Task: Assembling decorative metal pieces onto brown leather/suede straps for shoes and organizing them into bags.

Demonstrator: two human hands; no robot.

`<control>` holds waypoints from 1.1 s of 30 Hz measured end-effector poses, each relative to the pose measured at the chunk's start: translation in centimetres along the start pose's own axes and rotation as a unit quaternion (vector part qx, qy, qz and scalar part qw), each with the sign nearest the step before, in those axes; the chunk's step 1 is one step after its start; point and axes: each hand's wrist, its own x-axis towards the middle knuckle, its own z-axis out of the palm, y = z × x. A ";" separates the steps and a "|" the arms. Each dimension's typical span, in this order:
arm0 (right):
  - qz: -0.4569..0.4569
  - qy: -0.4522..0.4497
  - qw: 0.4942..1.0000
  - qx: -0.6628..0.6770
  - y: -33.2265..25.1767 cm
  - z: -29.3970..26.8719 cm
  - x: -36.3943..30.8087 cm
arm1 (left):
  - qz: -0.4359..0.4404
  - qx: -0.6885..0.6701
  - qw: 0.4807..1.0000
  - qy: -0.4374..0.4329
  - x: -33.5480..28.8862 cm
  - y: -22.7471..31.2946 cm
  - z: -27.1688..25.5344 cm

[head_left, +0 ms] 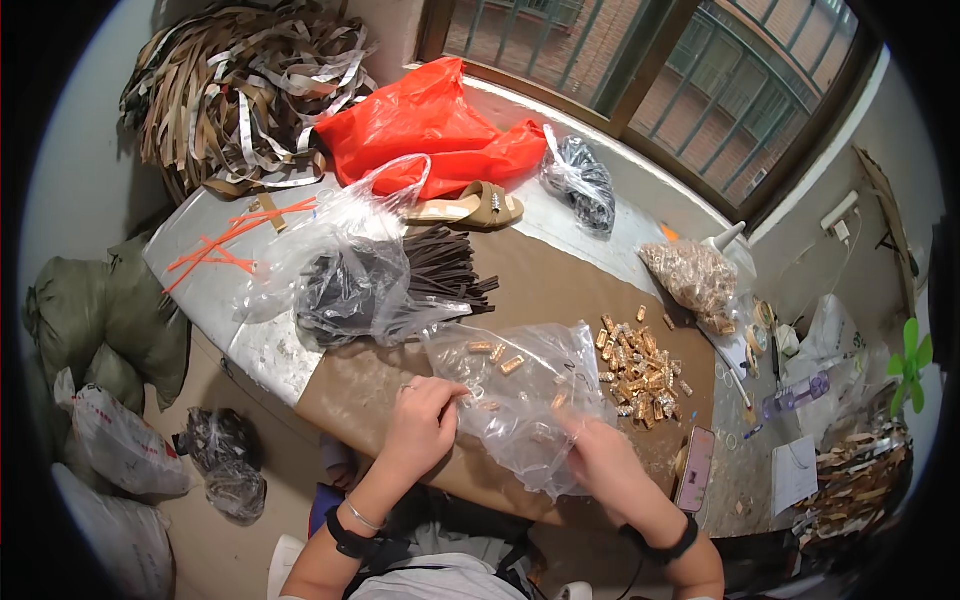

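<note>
A clear plastic bag lies spread at the table's near side, with a few small gold metal pieces showing in or under it. My left hand pinches the bag's left edge between thumb and fingers. At the opposite side, my right hand is closed on the crumpled plastic; its fingertips are partly hidden and slightly blurred. Just beyond the bag on the right is a loose pile of gold ornaments, some with pale stones.
Behind the bag lie dark strips in clear plastic. Farther back are a brown sandal, a red bag and heaped straps. At right are a filled bag, a phone and a bottle.
</note>
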 end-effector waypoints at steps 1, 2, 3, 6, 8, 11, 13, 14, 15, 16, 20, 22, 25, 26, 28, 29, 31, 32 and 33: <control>-0.010 0.004 1.000 0.019 -0.6 -1.5 -0.9 | -0.004 0.001 1.000 0.001 0.0 0.1 0.0; 0.019 0.000 0.995 0.101 -1.2 -3.7 -1.9 | -0.004 -0.003 1.000 0.007 0.3 0.5 0.0; 0.047 -0.004 0.982 0.184 -1.0 -5.5 -2.6 | -0.004 -0.005 1.000 0.012 0.3 0.6 0.0; 0.155 0.083 0.963 0.206 1.6 -8.2 -3.1 | -0.001 -0.054 0.998 0.019 0.4 0.4 0.0; 0.157 0.253 0.952 -0.074 3.9 -8.0 -1.9 | -0.003 -0.054 0.998 0.024 -0.1 0.4 -0.4; 0.193 0.093 0.964 0.157 2.3 -7.2 -3.5 | 0.005 -0.071 0.996 0.047 0.2 0.5 -0.3; 0.066 0.004 0.978 0.196 0.5 -5.1 -2.9 | 0.018 -0.083 0.995 0.053 0.1 0.7 -0.1; 0.059 -0.017 0.986 0.153 -0.1 -3.7 -1.9 | 0.025 -0.094 0.993 0.061 0.1 0.6 0.0; 0.052 -0.036 0.992 0.109 -0.1 -2.4 -0.9 | 0.033 -0.104 0.992 0.069 0.1 0.6 0.0; 0.052 -0.010 0.996 0.075 1.5 -0.3 0.0 | 0.034 -0.102 0.992 0.068 -0.1 0.4 -0.3; -0.036 0.130 0.987 -0.083 5.3 3.4 4.7 | 0.091 -0.097 0.990 0.048 -0.2 0.5 -0.9; -0.015 0.062 0.996 -0.066 5.2 3.3 5.0 | 0.095 -0.090 0.991 0.038 -0.5 0.5 -0.8; 0.024 -0.039 0.998 -0.048 7.1 4.7 4.1 | 0.077 -0.086 0.992 0.048 -0.3 0.7 -0.7; 0.042 -0.072 0.996 -0.044 7.5 5.1 3.7 | 0.076 -0.089 0.992 0.048 -0.3 0.7 -0.6; 0.050 -0.056 0.997 0.004 7.6 4.8 3.0 | 0.073 -0.089 0.992 0.046 -0.4 0.4 -0.5; 0.056 -0.039 0.996 0.054 7.1 4.5 2.7 | 0.072 -0.092 0.992 0.043 -0.5 0.3 -0.5; 0.053 0.011 0.997 0.064 5.0 2.7 1.8 | 0.060 -0.089 0.994 0.037 -0.4 0.3 -0.6; 0.047 0.062 0.994 0.072 4.1 1.5 1.4 | 0.061 -0.094 0.993 0.035 -0.3 0.3 -0.5; 0.053 0.063 0.994 0.069 3.8 0.8 1.0 | 0.057 -0.091 0.994 0.035 -0.2 0.3 -0.4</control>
